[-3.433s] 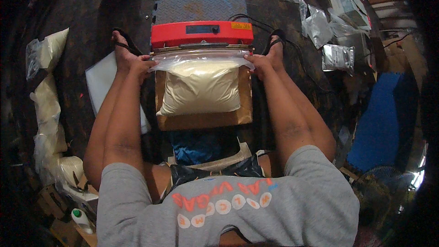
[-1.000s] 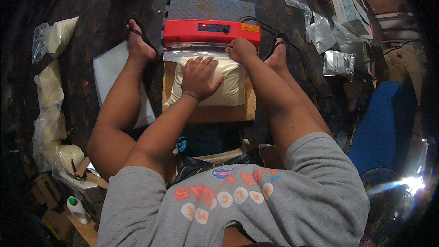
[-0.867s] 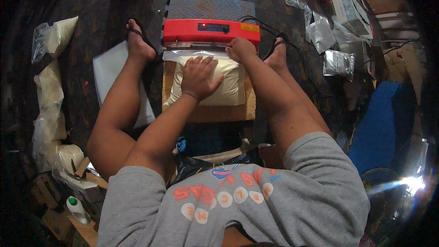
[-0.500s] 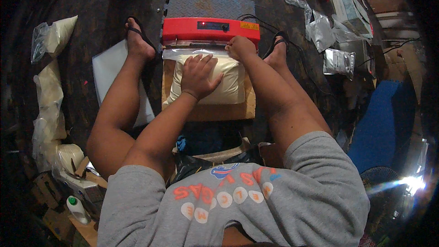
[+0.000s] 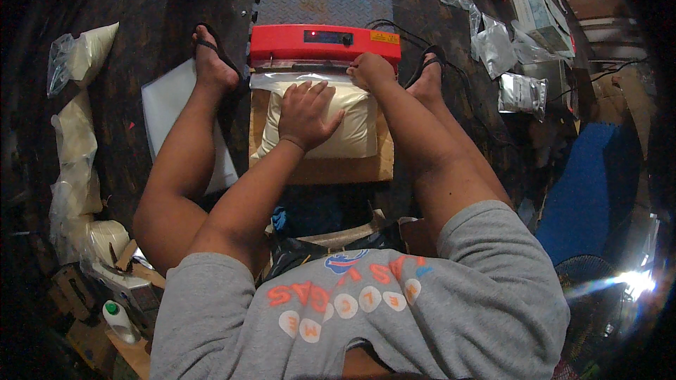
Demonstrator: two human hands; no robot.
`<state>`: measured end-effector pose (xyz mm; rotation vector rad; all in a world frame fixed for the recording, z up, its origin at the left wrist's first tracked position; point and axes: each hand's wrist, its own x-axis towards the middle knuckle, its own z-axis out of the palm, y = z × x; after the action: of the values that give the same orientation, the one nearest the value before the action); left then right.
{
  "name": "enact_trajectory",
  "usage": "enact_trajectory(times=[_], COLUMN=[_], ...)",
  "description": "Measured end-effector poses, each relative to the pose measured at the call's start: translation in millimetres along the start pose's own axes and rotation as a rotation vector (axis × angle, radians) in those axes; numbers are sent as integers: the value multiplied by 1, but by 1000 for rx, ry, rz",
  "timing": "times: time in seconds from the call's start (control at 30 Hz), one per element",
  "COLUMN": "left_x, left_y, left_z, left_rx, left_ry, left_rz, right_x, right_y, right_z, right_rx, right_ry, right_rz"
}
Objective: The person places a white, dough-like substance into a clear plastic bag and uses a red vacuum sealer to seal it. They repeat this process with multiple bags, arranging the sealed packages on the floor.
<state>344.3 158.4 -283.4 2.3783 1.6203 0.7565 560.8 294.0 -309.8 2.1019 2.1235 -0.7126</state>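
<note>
In front of me, between my feet, lies a plump clear bag of cream-coloured powder [image 5: 355, 123]. Its flat open-end strip runs along the front of a red bag sealer [image 5: 282, 42], which has a small lit red light and a knob. My left hand [image 5: 306, 114] rests palm down on top of the bag, fingers stretched out. At the sealer's front right, by the bag's far right corner, my right hand [image 5: 373, 72] is closed with its fingers curled in. What its fingertips grip at the edge is hidden.
A brown board [image 5: 338, 172] lies under the bag, and a blue-grey textured plate [image 5: 324, 7] sits behind the sealer. Filled clear bags [image 5: 74, 137] line the left, near a white sheet [image 5: 169, 112]. Silver pouches [image 5: 521, 95], a box [image 5: 542, 21] and a black cable [image 5: 458, 74] lie right.
</note>
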Motion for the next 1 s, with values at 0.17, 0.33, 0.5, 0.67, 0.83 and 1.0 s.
enact_trajectory(times=[0.17, 0.33, 0.5, 0.67, 0.83, 1.0], left_x=[0, -1, -4, -4, 2, 1], left_y=[-1, 0, -2, 1, 8, 15], left_z=[1, 1, 3, 1, -9, -28], left_rx=[13, -19, -18, -10, 118, 67], left_ry=[9, 5, -2, 46, -62, -296], left_rz=[4, -5, -7, 2, -47, -52], right_x=[0, -2, -5, -6, -38, -105], right_y=[0, 2, -1, -1, -15, -39], right_z=[0, 2, 1, -7, -5, -9], right_rx=[-38, -18, -23, -107, 79, 63], right_ry=[-4, 35, 33, 53, 183, 14], right_rz=[-26, -55, -36, -127, -206, -181])
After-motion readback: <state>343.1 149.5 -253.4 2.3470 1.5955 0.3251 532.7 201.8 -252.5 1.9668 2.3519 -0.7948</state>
